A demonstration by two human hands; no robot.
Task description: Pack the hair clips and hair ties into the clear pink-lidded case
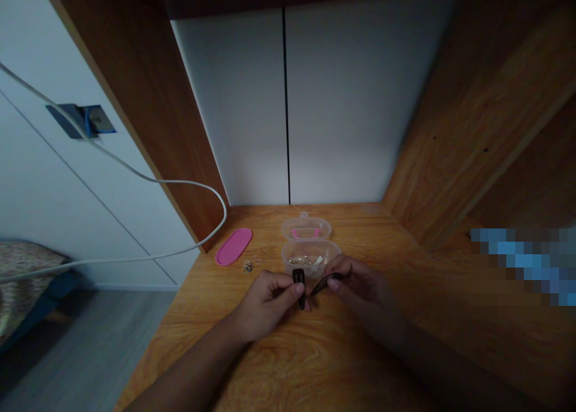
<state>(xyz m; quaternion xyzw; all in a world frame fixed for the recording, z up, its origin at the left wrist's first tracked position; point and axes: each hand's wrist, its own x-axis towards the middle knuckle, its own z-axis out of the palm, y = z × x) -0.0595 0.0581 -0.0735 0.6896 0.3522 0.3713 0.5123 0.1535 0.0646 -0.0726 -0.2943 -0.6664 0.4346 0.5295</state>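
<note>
My left hand [266, 301] pinches a small black hair clip [299, 282] between thumb and fingers, holding it upright just above the wooden desk [315, 364]. My right hand [355, 282] pinches a thin dark clip or pin [324, 282] that slants down towards the left hand. Both hands meet right in front of a clear plastic case [309, 257], which lies open with several small pale items inside. Its hinged lid [306, 227] lies behind it with a pink insert.
A pink oval lid [233, 246] lies at the desk's back left, with small elastic rings [250, 264] beside it. A white cable [135, 175] loops across the left. Wooden side panels and a white back wall enclose the desk.
</note>
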